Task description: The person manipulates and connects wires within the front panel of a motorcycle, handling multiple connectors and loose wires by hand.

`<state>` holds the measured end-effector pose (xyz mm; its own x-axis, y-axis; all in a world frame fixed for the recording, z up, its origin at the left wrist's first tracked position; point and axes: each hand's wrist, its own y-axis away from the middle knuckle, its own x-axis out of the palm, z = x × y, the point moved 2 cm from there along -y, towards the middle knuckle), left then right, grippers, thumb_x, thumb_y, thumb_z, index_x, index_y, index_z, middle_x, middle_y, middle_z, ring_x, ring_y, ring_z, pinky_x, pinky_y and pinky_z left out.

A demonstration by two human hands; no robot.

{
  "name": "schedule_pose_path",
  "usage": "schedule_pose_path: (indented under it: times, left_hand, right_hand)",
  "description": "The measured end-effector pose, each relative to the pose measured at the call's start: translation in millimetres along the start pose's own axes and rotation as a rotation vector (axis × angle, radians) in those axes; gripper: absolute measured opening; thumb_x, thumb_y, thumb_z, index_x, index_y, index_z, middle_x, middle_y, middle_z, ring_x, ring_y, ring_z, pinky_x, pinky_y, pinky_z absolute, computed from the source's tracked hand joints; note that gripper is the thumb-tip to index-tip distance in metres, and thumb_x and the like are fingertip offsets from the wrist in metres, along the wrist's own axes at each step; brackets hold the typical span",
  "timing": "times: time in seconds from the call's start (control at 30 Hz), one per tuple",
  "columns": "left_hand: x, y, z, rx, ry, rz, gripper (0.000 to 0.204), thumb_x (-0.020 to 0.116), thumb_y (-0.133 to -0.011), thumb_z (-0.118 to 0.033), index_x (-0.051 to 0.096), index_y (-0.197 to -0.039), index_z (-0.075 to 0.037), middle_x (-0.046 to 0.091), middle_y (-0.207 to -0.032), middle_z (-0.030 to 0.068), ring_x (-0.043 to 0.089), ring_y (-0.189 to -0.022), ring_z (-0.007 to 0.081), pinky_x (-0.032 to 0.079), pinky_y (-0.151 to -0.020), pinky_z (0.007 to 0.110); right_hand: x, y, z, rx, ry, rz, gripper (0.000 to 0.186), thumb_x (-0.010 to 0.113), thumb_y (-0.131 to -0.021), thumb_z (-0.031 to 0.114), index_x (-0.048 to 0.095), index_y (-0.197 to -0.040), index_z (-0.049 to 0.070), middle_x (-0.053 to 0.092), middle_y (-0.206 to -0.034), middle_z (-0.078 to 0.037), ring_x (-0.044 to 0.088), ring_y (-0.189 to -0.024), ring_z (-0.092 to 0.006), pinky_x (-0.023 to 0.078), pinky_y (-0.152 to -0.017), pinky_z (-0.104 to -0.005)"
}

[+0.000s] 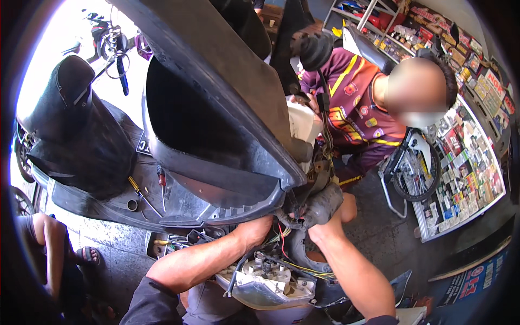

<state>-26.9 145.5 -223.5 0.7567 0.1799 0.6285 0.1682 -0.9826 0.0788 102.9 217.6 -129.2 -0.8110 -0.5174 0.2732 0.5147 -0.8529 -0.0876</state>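
My left hand (259,228) reaches under the lower edge of a scooter's black front inner panel (227,157). Its fingers are hidden there. Beside the panel's lower right corner, my right hand (323,208) appears to wear a dark grey glove. Its fingers are curled close to loose wiring (283,241), and what they hold is hidden. Below my hands, between my forearms, lies the scooter's handlebar cover with the instrument cluster (265,276), its inner side up. Yellow and red wires run beside it.
Screwdrivers (162,184) and a small black ring (132,205) lie on the scooter's footboard, left of the panel. The black seat (81,135) is farther left. A person in a maroon jersey (352,108) works across from me. A sticker-covered display case (466,168) stands right.
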Motion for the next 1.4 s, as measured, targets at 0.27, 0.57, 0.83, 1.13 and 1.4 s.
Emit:
schedule_pose_path:
  times: [0.27,0.57,0.83,1.13,1.4]
  left_hand:
    - [34,29,-47,-0.02,-0.545,0.154,0.041,0.063,-0.104,-0.034,0.068,-0.127,-0.001,0.071,-0.121,0.006,0.06,-0.11,0.0142,0.046,-0.1,0.031]
    - [56,39,-66,0.014,-0.426,0.255,0.023,0.075,-0.097,-0.024,0.069,-0.105,-0.004,0.069,-0.09,0.0007,0.061,-0.086,0.0095,0.049,-0.078,0.029]
    - [62,39,-68,0.119,-0.378,0.306,0.021,0.07,-0.101,-0.024,0.069,-0.105,-0.003,0.069,-0.093,0.0012,0.062,-0.088,0.0107,0.05,-0.081,0.029]
    - [58,38,-61,0.063,-0.363,0.285,0.023,0.071,-0.1,-0.025,0.069,-0.107,-0.003,0.07,-0.093,0.0012,0.063,-0.088,0.0103,0.05,-0.079,0.027]
    - [56,38,-60,0.067,-0.363,0.278,0.023,0.071,-0.1,-0.024,0.068,-0.11,-0.003,0.07,-0.095,0.0022,0.064,-0.089,0.0108,0.051,-0.079,0.028]
  right_hand:
    - [-1,41,71,0.262,0.207,-0.004,0.012,0.063,-0.098,0.004,0.065,-0.107,-0.004,0.071,-0.089,-0.009,0.069,-0.073,-0.0132,0.059,-0.062,-0.0266]
    - [-3,80,78,0.134,0.431,-0.068,0.02,0.065,-0.102,0.013,0.066,-0.107,-0.007,0.07,-0.089,-0.008,0.068,-0.073,-0.012,0.059,-0.066,-0.0256]
    - [-1,91,75,-0.085,0.355,-0.235,0.018,0.067,-0.101,0.01,0.066,-0.105,-0.007,0.07,-0.086,-0.007,0.069,-0.073,-0.0105,0.059,-0.066,-0.0244]
    - [0,92,73,-0.12,0.4,-0.236,0.014,0.067,-0.1,0.008,0.066,-0.104,-0.005,0.07,-0.083,-0.008,0.068,-0.068,-0.0123,0.059,-0.064,-0.0271]
    - [2,90,73,-0.125,0.407,-0.234,0.014,0.068,-0.1,0.008,0.066,-0.104,-0.006,0.07,-0.083,-0.008,0.068,-0.069,-0.012,0.059,-0.063,-0.0265]
